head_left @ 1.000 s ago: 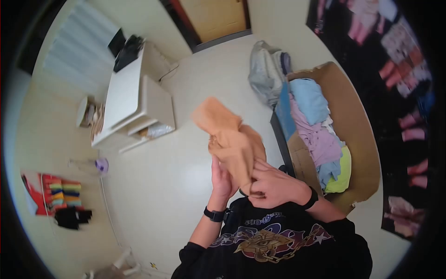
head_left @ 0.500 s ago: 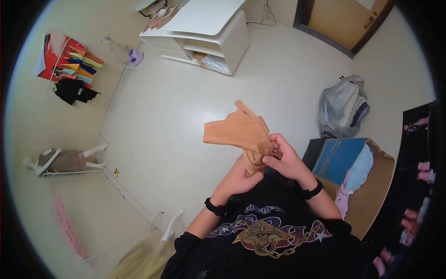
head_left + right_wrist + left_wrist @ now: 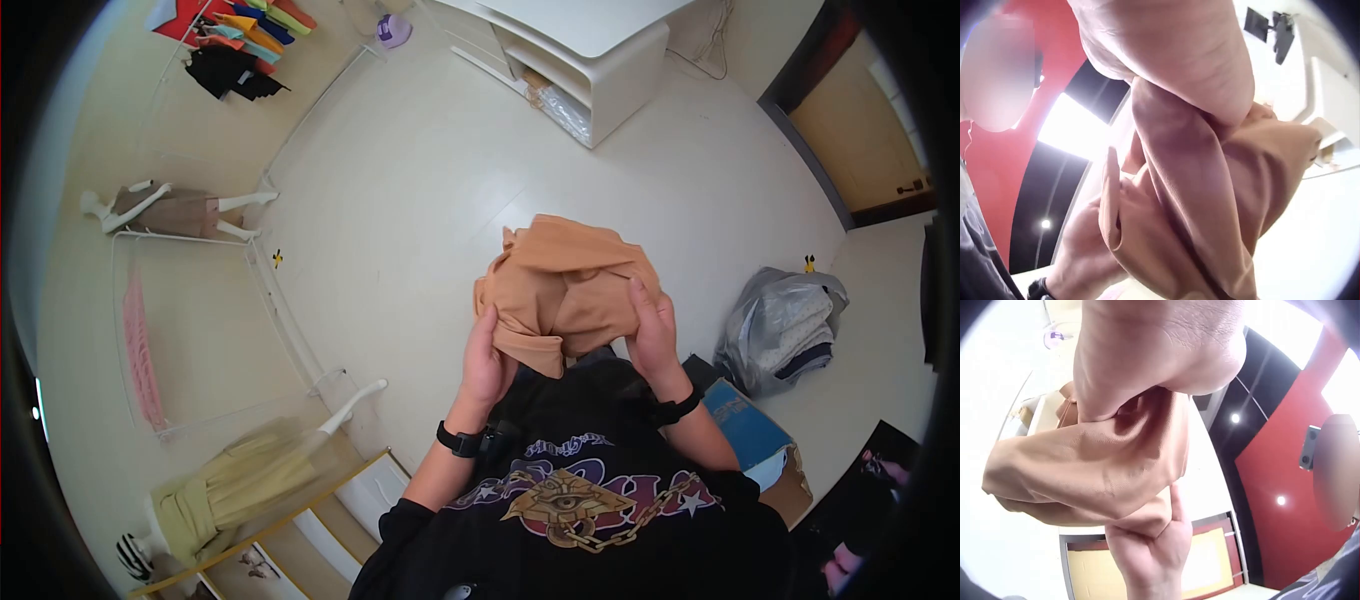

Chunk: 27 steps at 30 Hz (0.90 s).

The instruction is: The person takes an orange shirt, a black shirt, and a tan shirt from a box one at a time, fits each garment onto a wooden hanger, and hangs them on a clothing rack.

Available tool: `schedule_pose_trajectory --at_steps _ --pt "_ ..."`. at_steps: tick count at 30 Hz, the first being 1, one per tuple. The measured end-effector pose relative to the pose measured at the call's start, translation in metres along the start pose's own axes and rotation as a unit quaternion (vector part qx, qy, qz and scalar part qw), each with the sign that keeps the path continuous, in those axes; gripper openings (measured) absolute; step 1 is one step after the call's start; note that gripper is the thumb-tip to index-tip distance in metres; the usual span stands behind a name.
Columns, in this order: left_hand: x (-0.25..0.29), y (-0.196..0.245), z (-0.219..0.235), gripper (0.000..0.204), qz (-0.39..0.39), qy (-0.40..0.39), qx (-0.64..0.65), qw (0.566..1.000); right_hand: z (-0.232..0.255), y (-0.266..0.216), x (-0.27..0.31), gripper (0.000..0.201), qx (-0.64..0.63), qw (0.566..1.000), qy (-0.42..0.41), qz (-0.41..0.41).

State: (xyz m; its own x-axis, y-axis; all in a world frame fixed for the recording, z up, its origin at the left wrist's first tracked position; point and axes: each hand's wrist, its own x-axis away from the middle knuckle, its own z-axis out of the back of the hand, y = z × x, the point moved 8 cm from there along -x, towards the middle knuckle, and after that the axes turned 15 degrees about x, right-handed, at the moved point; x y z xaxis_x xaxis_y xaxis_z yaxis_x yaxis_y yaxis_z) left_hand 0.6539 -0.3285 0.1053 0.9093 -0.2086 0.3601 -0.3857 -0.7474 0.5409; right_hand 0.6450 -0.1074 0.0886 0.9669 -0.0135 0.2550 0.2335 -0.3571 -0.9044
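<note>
A peach-tan cloth garment [image 3: 570,285] hangs bunched between both hands in front of the chest, its exact kind hidden by the folds. My left hand [image 3: 488,368] grips its left side, thumb on top and fingers beneath. On the opposite side, my right hand [image 3: 652,338] holds the edge with the thumb lying over the cloth. Seen from the left wrist, the fabric [image 3: 1097,469] drapes down below the left hand [image 3: 1160,350]. In the right wrist view a long fold [image 3: 1185,162] drops from under the right hand [image 3: 1179,50].
A cardboard box [image 3: 790,490] with a blue side stands at the right, near a grey plastic bag [image 3: 745,335] of cloth. The white desk [image 3: 630,85] is ahead. Dressed mannequins [image 3: 230,490] and a rack of small clothes [image 3: 235,70] line the left.
The head view has swung left. The hands have moved apart, and the garment, bunched narrow before, is now spread wider between them, the right hand having shifted to its right edge.
</note>
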Motion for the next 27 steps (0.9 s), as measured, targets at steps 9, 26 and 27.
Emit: schedule_pose_trajectory --at_steps 9,26,27 --pt "-0.102 0.110 0.022 0.061 -0.111 -0.060 0.124 0.984 0.058 -0.044 -0.069 0.034 0.200 0.960 0.197 0.023" --pt "-0.198 0.157 -0.058 0.061 -0.142 -0.238 -0.552 0.786 -0.171 -0.056 -0.243 0.046 0.197 0.974 -0.112 -0.012" --pt "-0.207 0.163 -0.045 0.061 -0.105 -0.193 -0.499 0.839 -0.173 -0.037 -0.257 0.051 0.205 0.967 -0.134 -0.070"
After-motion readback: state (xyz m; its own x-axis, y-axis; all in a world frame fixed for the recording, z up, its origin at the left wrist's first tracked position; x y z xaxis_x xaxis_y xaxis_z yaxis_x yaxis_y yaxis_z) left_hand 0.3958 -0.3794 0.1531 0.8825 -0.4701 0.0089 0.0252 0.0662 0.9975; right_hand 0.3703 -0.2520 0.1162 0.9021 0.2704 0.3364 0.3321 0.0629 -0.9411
